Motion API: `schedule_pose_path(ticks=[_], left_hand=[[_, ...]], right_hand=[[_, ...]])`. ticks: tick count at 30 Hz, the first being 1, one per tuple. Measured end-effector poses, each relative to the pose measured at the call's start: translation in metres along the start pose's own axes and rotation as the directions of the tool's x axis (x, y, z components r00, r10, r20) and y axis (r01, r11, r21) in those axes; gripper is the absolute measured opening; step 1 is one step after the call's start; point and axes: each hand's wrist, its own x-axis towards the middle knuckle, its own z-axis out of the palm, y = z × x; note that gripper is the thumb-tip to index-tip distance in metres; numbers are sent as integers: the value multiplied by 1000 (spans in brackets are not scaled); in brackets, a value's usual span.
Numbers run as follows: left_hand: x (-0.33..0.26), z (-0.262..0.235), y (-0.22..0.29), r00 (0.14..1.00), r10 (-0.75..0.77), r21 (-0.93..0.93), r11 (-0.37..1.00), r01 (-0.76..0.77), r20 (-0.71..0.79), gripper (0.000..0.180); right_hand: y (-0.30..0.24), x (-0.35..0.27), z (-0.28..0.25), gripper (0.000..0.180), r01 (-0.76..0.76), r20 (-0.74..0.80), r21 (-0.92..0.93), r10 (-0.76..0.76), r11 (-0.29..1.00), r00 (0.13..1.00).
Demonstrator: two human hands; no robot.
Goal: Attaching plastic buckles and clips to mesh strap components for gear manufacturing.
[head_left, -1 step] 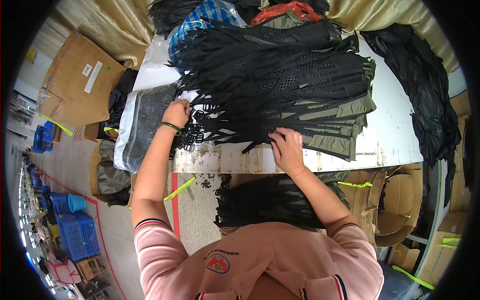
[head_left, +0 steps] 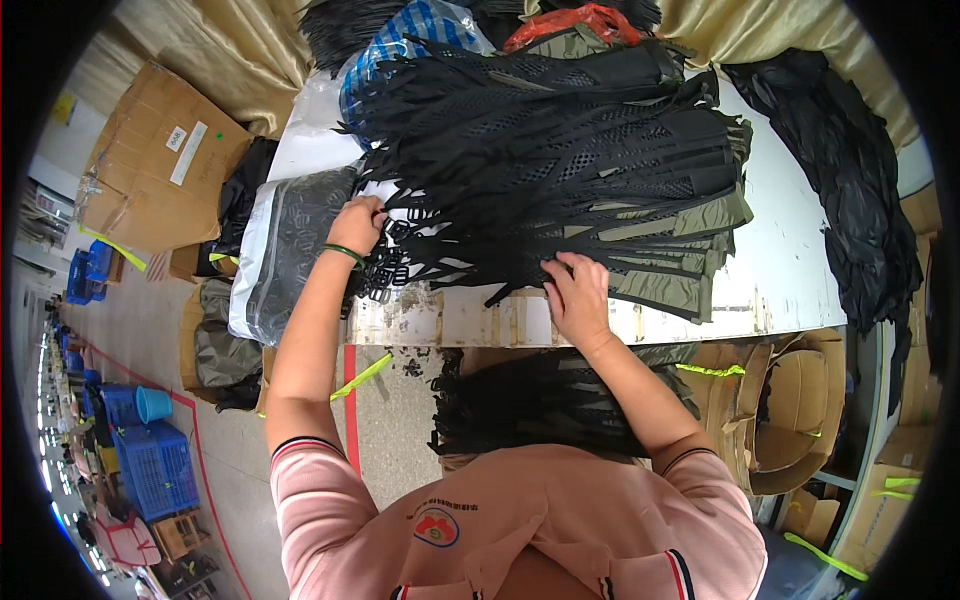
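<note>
A thick stack of black mesh and olive-green fabric pieces point(head_left: 640, 140) lies on the white table, its many black straps fanned toward the left. Beside the strap ends is a pile of small black plastic buckles point(head_left: 385, 275). My left hand point(head_left: 355, 226) is at the upper left of this pile, fingers curled together; whatever is between the fingertips is hidden. My right hand point(head_left: 580, 298) rests at the stack's near edge, with bent fingers and thumb closed on a black strap point(head_left: 525, 270).
Left of the buckles lies a clear plastic bag of dark items point(head_left: 295, 250). A blue-striped bag point(head_left: 410, 45) and a red bag point(head_left: 575, 22) sit at the back. Black fabric point(head_left: 830, 150) drapes over the right side. Cardboard boxes point(head_left: 160, 160) stand around the table point(head_left: 780, 290).
My left hand has shifted very slightly downward. My right hand has edged a little up and to the right; the stack and buckles look the same.
</note>
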Motion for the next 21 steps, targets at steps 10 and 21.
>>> schedule_pose_path(ticks=[10,21], left_hand=[[-10,13,46,910,339,48,940,-338,-239,33],[-68,-14,125,837,480,-202,820,-535,-264,25]], right_hand=[[14,-8,-2,29,36,67,-77,-31,996,997],[22,-5,-56,30,-18,265,184,-32,983,964]])
